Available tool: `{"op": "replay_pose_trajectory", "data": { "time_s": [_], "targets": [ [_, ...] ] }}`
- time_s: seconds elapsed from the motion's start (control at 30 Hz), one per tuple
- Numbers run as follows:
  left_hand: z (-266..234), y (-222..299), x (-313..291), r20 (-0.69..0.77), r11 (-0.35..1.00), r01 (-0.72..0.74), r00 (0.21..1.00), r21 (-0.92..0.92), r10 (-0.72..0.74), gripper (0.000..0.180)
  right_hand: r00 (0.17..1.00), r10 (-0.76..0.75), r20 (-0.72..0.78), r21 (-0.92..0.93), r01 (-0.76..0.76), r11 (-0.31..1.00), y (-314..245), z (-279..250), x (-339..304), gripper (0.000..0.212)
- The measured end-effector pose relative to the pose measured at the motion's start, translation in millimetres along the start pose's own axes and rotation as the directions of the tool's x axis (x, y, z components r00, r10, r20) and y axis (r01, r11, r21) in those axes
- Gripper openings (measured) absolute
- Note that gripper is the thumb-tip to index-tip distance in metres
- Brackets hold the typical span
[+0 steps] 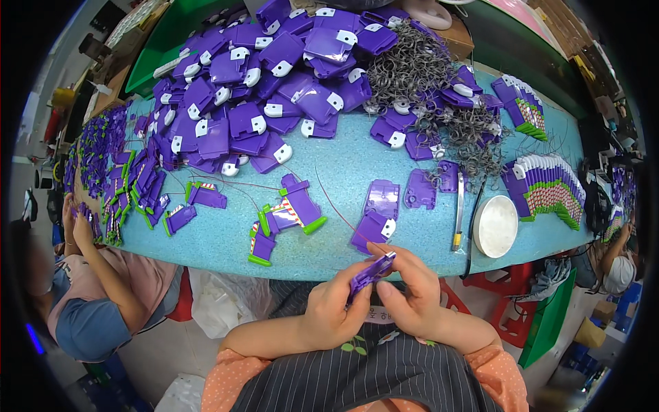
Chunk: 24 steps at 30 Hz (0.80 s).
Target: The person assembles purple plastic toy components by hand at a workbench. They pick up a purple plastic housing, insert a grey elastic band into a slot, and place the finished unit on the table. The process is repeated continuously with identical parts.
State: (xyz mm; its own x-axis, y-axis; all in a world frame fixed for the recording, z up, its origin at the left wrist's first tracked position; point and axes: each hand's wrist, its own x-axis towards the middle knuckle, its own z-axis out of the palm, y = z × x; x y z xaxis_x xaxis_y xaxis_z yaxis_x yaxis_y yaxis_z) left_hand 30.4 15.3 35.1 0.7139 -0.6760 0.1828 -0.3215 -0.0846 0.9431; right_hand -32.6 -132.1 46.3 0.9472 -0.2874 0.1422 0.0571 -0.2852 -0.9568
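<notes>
A small purple plastic shell part (pixel 369 276) is held on edge between my two hands at the table's near edge. My left hand (pixel 334 299) is closed round its left side. The fingers and thumb of my right hand (pixel 413 287) close on its upper right end. A thin dark red wire (pixel 328 198) runs from the tabletop toward my fingertips; where it ends is hidden. Just beyond my hands lie a purple shell with a white corner (pixel 374 231) and an open purple shell half (pixel 382 199). Purple pieces with green ends (pixel 287 213) lie to the left.
Purple shells with white corners (pixel 264 89) form a big heap at the back, beside tangled grey wires (pixel 410 65). At right are a white round dish (pixel 495 226), a metal-bladed tool (pixel 459 213) and stacked finished-looking pieces (pixel 546 191). A co-worker (pixel 110 295) sits at left.
</notes>
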Motion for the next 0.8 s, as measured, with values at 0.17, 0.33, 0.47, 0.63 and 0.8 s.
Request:
{"op": "replay_pose_trajectory", "data": {
  "time_s": [0.17, 0.33, 0.47, 0.63, 0.8],
  "targets": [
    [-1.2, -2.5, 9.6, 0.034, 0.971, -0.189, 0.982, 0.147, 0.186, 0.033, 0.998, 0.056, 0.035, -0.062, -0.053, 0.997, 3.5, -2.0, -2.2, 0.032],
    [0.5, -5.4, 12.6, 0.035, 0.973, -0.2, 0.98, 0.11, 0.198, 0.031, 0.997, 0.079, -0.011, -0.121, -0.08, 0.989, -0.8, -2.0, -3.9, 0.03],
    [-3.2, -3.9, 3.3, 0.104, 0.996, 0.048, 0.994, -0.077, -0.04, 0.034, 0.999, 0.034, 0.017, -0.115, -0.032, 0.993, 1.7, -2.2, -2.4, 0.027],
    [6.9, -7.9, -6.1, 0.095, 0.716, 0.268, 0.957, -0.645, -0.273, 0.035, 0.994, 0.092, -0.053, 0.044, -0.09, 0.995, 1.2, 13.7, -2.0, 0.021],
    [4.7, -9.3, -13.3, 0.072, 0.76, 0.234, 0.968, -0.607, -0.24, 0.036, 0.995, 0.087, -0.037, 0.093, -0.084, 0.992, 3.1, 21.6, -2.7, 0.019]
  ]
}}
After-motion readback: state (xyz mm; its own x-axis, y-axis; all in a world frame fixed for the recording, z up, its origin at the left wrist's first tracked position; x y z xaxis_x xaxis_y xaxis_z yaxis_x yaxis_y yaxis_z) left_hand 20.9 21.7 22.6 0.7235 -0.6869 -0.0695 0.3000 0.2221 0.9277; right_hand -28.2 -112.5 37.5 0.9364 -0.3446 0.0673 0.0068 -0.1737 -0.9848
